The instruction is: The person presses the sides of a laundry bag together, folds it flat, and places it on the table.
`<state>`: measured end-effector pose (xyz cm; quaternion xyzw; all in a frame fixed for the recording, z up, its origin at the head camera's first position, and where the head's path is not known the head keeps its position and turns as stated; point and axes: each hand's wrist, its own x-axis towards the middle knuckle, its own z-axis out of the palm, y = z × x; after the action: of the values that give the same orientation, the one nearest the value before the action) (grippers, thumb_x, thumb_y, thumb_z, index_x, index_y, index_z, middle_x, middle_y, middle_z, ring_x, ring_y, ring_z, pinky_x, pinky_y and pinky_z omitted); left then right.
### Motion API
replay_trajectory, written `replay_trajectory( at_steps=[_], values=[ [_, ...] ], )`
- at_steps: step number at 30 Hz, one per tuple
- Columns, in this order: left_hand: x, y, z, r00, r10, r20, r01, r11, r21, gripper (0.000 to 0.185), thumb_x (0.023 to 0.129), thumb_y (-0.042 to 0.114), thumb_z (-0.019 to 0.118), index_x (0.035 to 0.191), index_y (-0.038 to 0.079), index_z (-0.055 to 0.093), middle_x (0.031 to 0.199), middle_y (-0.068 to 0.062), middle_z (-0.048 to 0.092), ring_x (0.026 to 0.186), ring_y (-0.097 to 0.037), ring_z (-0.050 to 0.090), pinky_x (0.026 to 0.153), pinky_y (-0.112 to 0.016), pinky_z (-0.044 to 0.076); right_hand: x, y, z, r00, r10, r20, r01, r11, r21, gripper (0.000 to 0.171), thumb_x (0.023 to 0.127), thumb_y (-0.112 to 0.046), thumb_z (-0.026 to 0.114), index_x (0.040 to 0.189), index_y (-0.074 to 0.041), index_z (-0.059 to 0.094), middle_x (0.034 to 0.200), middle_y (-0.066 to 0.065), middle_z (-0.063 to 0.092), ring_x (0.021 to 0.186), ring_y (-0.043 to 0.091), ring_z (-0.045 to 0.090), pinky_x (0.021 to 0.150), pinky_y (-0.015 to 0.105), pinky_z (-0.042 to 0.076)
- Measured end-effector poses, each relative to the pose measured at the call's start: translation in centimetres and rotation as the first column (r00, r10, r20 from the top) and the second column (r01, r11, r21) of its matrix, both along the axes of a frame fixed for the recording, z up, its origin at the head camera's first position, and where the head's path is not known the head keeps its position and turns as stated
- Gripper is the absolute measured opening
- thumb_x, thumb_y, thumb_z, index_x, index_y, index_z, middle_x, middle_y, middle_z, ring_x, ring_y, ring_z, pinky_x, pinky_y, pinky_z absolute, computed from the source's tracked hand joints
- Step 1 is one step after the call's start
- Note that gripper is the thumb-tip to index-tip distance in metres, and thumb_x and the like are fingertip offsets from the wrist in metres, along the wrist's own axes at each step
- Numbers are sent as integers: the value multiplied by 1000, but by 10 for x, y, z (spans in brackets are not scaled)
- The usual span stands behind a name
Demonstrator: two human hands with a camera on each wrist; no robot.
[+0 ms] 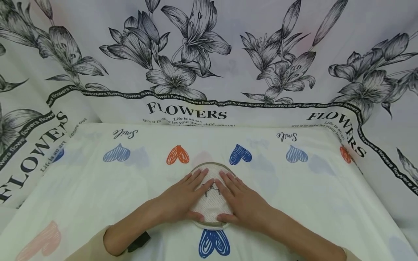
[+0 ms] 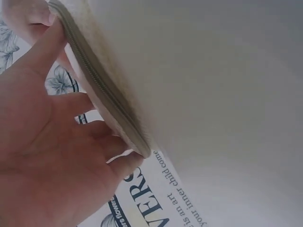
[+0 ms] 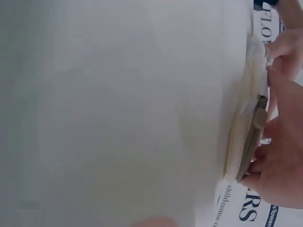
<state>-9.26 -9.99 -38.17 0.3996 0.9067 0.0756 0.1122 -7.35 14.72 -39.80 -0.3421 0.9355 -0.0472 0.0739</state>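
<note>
White cloth printed with blue, orange and pink hearts is covering the worktop, and nearest the camera a dark blue heart is showing just below the hands. A small black item is lying by the left forearm; what it is cannot be told.

Both hands are lying flat, fingers straight, on a round mesh pouch in the middle of the worktop. The left hand is pressing its left half and the right hand its right half, thumbs touching the near rim. Fingertips are nearly meeting over a small dark drawing on the mesh. The left wrist view is showing the pouch edge-on, its grey-green zipper running along the rim against the fingers. The right wrist view is showing the same rim beside the right hand. Whether anything is inside the pouch cannot be told.

Behind, a cloth backdrop with black lilies and the word FLOWERS is hanging.
</note>
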Motion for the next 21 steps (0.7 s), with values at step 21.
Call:
replay_trajectory(
  at_steps=[21],
  values=[
    [6,-18,10,992,112,-57,-104,985,138,94,81,59,73,155,15,36,163,-11,22,150,-36,17,119,-51,22,4,24,11,994,-52,-92,40,991,-124,93,90,-74,46,160,-18,21,166,7,12,151,32,10,119,53,20]
  ],
)
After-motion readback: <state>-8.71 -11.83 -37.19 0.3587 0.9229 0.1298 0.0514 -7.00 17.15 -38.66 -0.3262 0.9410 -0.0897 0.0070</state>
